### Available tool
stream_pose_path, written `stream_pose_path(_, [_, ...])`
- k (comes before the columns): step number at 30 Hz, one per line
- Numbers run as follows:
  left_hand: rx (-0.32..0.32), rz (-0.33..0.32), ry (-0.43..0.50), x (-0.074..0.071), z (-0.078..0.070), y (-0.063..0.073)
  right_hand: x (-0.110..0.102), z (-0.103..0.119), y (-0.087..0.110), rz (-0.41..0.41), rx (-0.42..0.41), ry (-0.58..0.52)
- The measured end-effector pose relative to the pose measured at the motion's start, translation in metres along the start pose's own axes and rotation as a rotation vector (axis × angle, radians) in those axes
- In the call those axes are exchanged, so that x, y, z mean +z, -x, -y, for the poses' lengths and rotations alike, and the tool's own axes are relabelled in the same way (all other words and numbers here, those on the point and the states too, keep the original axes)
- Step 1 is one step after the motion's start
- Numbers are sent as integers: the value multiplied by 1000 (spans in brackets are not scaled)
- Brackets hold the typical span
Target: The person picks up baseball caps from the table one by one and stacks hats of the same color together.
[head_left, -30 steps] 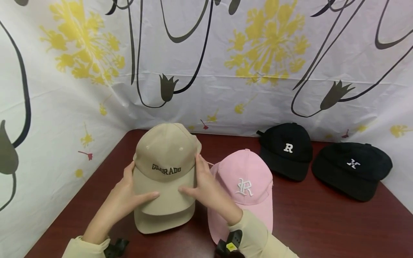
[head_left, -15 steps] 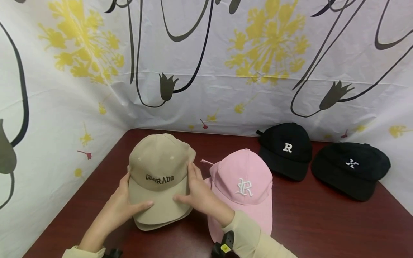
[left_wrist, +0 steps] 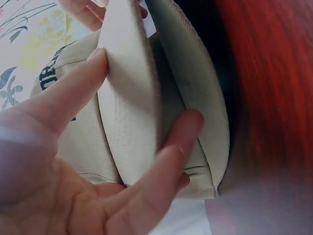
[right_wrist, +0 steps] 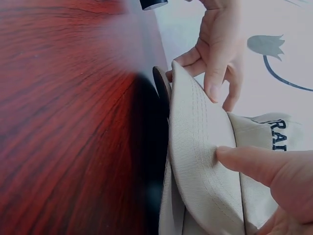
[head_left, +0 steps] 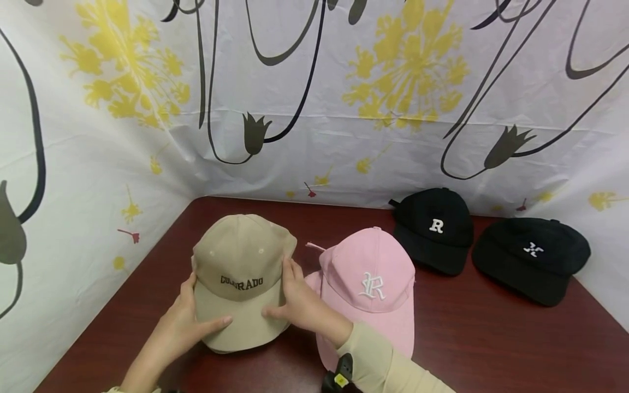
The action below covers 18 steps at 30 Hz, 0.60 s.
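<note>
A beige baseball cap (head_left: 242, 256) lettered COLORADO stands at the left of the table, between both hands. My left hand (head_left: 183, 316) grips its left side, thumb on top of the brim and fingers beneath. On the other side my right hand (head_left: 306, 303) holds the cap with its thumb on the brim (right_wrist: 200, 142). Just under this brim, a second beige brim (left_wrist: 208, 93) shows in the left wrist view; the lower cap is mostly hidden in the head view. A pink baseball cap (head_left: 371, 273) with a white R lies beside my right forearm.
Two black baseball caps stand back right: one black cap (head_left: 434, 245) with an R, another black cap (head_left: 533, 262) with a white mark. A dark red table (head_left: 491, 349) carries everything. Patterned white fabric (head_left: 314, 87) hangs behind and at the sides.
Both hands have brought the COLORADO cap down and slightly left onto the lower beige cap. The lower brim, plain a second ago, is now almost covered in the head view.
</note>
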<state>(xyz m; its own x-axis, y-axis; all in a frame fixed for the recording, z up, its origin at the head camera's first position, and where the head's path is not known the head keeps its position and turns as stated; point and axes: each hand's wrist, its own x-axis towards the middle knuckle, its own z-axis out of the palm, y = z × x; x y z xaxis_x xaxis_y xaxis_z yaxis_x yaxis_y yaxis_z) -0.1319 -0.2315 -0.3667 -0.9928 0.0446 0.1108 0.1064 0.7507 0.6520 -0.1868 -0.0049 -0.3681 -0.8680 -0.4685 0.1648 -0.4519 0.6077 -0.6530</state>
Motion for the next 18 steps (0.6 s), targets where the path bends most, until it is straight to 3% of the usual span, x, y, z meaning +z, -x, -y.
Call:
stream_pose_path(7, [-22, 28, -45, 3, 2, 1, 3, -1, 0, 22, 14, 12])
stream_pose_path(14, [17, 34, 25, 7, 6, 0, 4, -2, 2, 46, 18, 26])
stream_pose_path(18, [5, 53, 33, 10, 9, -1, 4, -2, 3, 86, 49, 44])
